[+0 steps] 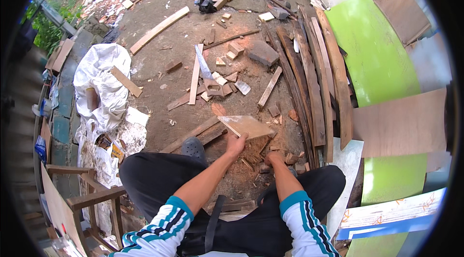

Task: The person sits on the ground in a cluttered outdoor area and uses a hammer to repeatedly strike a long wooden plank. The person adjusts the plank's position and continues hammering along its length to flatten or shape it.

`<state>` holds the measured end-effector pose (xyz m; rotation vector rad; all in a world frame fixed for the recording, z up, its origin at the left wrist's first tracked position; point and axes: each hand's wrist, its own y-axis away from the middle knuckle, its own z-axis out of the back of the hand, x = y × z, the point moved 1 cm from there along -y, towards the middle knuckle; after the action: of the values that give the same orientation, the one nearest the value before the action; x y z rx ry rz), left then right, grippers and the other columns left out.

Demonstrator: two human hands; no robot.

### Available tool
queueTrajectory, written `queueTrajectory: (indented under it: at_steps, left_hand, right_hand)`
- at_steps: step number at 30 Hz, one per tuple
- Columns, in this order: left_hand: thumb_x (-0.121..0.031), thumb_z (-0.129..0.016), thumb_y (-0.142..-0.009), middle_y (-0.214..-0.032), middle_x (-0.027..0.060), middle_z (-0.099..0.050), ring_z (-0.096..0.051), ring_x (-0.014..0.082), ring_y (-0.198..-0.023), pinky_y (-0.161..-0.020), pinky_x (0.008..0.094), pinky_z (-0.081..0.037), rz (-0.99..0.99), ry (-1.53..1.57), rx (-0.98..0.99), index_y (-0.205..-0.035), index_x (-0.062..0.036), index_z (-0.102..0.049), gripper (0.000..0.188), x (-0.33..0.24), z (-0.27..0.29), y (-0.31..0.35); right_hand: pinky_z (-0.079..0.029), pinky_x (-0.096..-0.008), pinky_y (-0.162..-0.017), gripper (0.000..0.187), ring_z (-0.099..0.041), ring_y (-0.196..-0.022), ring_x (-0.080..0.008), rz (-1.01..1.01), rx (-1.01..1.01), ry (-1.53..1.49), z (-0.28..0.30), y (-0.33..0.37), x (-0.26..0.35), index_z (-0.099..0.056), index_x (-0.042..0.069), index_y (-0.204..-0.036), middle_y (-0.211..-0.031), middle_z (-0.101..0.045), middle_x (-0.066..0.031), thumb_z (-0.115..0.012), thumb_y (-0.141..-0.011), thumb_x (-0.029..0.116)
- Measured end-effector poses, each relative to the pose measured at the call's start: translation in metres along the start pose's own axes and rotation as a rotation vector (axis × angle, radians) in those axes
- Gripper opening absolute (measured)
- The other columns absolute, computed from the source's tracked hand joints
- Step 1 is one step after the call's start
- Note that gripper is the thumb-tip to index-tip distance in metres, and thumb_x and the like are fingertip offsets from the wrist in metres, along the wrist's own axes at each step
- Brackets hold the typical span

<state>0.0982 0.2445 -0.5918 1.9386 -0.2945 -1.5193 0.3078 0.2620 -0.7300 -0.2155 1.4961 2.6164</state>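
Observation:
My left hand (236,144) grips the near left edge of a flat tan wooden board (249,125), which is held tilted above the ground between my knees. Close to the board's right end, my right hand (274,158) is low with its fingers curled; what they hold, if anything, is hidden. Below the board lie sawdust and wood scraps (250,156). Farther off, a handsaw (205,67) rests among offcuts, its wooden handle toward me.
Long dark planks (309,73) lie at the right beside green panels (369,49) and a brown sheet (401,122). A white sack (100,83) and a wooden frame (96,196) are at the left. A stone block (263,53) sits ahead among scraps.

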Motion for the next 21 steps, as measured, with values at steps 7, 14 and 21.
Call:
queueTrajectory:
  at_steps: [7,14,21]
  left_hand:
    - [-0.029,-0.066,-0.086,-0.078,0.0124,-0.068,-0.065,0.0217,-0.071,-0.067,0.0358,-0.051,-0.120,-0.611,0.011,-0.090,0.0064,-0.069,0.036,-0.142,0.132,0.088]
    - [-0.032,-0.069,-0.086,-0.084,0.0246,-0.069,-0.068,0.0400,-0.085,-0.079,0.0455,-0.052,-0.889,-0.847,-0.237,-0.103,0.0006,-0.069,0.037,-0.162,0.231,0.170]
    - [-0.036,-0.080,-0.084,-0.079,0.0133,-0.071,-0.067,0.0234,-0.065,-0.062,0.0368,-0.052,-0.884,-0.557,-0.440,-0.095,-0.0010,-0.068,0.038,-0.197,0.215,0.211]
  right_hand:
    - [-0.052,-0.0449,-0.060,0.041,-0.069,-0.089,-0.0274,-0.091,-0.133,0.116,-0.010,0.056,0.077,-0.065,0.006,-0.130,-0.114,-0.071,-0.0128,-0.069,-0.090,0.016]
    - [-0.052,-0.0448,-0.085,0.033,-0.068,-0.103,-0.0305,0.420,0.182,0.488,-0.003,0.140,0.118,-0.070,0.002,-0.116,-0.119,-0.067,-0.0155,-0.065,-0.090,0.023]
    - [-0.051,-0.0414,-0.057,0.034,-0.068,-0.068,-0.0251,0.480,0.082,0.210,-0.029,0.165,0.119,-0.072,-0.002,-0.086,-0.081,-0.071,-0.0126,-0.063,-0.087,0.031]
